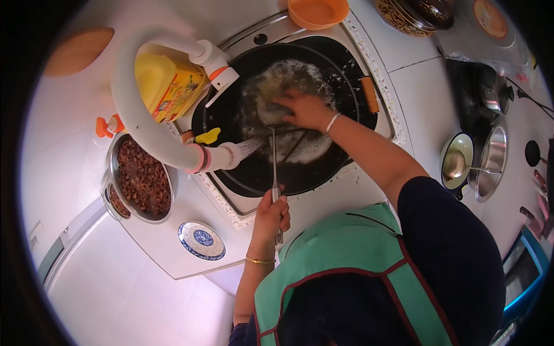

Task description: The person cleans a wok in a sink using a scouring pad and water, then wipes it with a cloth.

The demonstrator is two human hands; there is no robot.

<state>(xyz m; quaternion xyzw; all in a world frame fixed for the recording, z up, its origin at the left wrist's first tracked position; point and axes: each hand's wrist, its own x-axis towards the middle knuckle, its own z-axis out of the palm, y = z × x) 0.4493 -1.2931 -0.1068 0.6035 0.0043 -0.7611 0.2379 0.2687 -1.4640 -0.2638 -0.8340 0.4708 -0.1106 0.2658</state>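
A black wok (222,167) with foamy water in it sits in the sink. My left hand (271,216) is closed around the metal handle of a ladle (274,153); the ladle's head lies in the water and is partly blurred. Over the wok, my right hand (309,109) reaches to the ladle's head with its fingers apart. Whether the fingertips touch the ladle is hard to see in the foam. From the white curved faucet (124,86), a spray of water runs into the wok beside the handle.
A metal bowl of reddish-brown food (144,181) and a blue-white plate (202,241) stand left. A yellow jug (167,86) is behind the faucet. An orange bowl (317,12) sits at the back. Right are a bowl with another ladle (456,163) and a metal basin (493,164).
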